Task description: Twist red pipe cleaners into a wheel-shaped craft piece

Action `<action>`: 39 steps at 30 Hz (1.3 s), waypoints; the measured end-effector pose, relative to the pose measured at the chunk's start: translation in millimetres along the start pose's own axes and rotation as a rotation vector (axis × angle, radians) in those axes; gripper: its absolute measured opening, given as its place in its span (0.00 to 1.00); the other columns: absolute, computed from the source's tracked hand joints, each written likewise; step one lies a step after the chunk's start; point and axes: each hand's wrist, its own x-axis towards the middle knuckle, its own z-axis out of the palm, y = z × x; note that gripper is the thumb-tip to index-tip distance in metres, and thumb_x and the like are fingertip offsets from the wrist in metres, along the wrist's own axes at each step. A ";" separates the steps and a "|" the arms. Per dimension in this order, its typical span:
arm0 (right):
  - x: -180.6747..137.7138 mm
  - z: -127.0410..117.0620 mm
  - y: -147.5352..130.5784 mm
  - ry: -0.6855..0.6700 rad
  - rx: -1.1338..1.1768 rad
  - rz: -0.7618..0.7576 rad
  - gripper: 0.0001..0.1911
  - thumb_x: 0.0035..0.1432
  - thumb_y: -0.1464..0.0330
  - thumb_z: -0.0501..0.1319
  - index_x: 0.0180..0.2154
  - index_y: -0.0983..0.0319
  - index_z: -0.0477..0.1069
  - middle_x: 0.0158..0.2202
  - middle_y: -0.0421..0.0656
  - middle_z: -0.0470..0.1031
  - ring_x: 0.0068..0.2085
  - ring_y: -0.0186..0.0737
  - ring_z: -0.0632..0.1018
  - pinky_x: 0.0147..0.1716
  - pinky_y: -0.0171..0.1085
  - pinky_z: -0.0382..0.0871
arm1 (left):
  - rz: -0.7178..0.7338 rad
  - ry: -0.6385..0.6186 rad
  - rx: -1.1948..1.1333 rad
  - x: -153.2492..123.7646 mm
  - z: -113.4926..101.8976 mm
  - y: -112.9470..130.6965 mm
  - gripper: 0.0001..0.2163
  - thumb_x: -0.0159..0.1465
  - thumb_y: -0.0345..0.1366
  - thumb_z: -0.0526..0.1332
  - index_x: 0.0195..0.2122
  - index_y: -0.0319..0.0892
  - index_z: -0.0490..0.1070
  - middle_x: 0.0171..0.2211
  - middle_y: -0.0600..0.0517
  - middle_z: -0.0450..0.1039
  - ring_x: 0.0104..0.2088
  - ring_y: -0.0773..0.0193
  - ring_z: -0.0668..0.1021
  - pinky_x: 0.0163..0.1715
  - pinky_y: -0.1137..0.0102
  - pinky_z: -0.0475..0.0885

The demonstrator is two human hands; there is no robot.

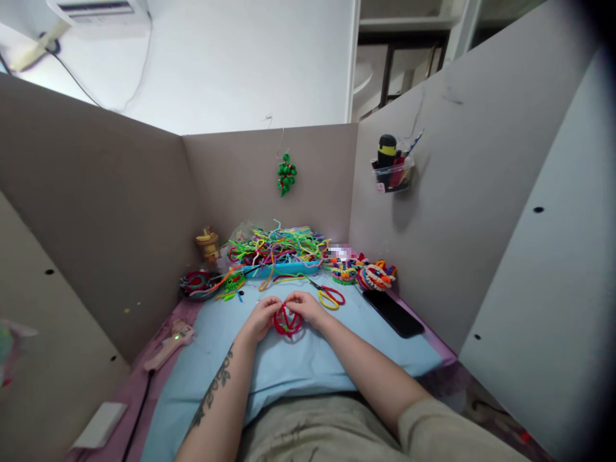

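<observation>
My left hand (264, 319) and my right hand (308, 308) meet in front of me, fingertips pinched together at the top of a round red pipe-cleaner piece (289, 332). Red strands form a V inside its ring, and a bit of green shows there. Both hands are closed on this piece, one from each side. Just beyond my right hand lies a pair of scissors (331, 299) with red and yellow handles. The light blue cloth (308, 366) spreads under the work.
A blue tray (279, 269) heaped with colourful pipe cleaners (283, 247) stands at the back. Finished braided pieces (374, 276) and a black phone (393, 313) lie right. A glue gun (169, 346) with a cord rests left. Grey panels (269, 144) enclose the table.
</observation>
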 end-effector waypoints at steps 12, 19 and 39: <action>-5.9 -81.8 -22.9 0.953 -0.804 0.057 0.14 0.57 0.61 0.54 0.39 0.63 0.70 0.38 0.54 0.73 0.48 0.53 0.69 0.50 0.54 0.54 | 0.037 0.005 -0.015 -1.4 0.9 5.4 0.10 0.49 0.35 0.67 0.26 0.38 0.66 0.17 0.58 0.64 0.18 0.74 0.66 0.20 0.78 0.61; -9.1 -119.1 -22.5 0.918 -0.826 0.420 0.18 0.58 0.56 0.51 0.31 0.61 0.73 0.31 0.47 0.76 0.40 0.48 0.75 0.47 0.49 0.60 | 0.033 0.014 -0.024 -2.1 1.4 7.8 0.11 0.48 0.36 0.68 0.26 0.38 0.65 0.16 0.59 0.63 0.18 0.74 0.66 0.19 0.78 0.59; 4.6 -67.4 -2.8 0.713 -0.770 -0.092 0.11 0.59 0.67 0.50 0.36 0.61 0.70 0.30 0.43 0.75 0.33 0.40 0.73 0.37 0.37 0.64 | 0.031 0.027 -0.055 0.1 -0.9 8.3 0.12 0.48 0.36 0.68 0.27 0.38 0.66 0.17 0.59 0.64 0.19 0.73 0.67 0.21 0.77 0.63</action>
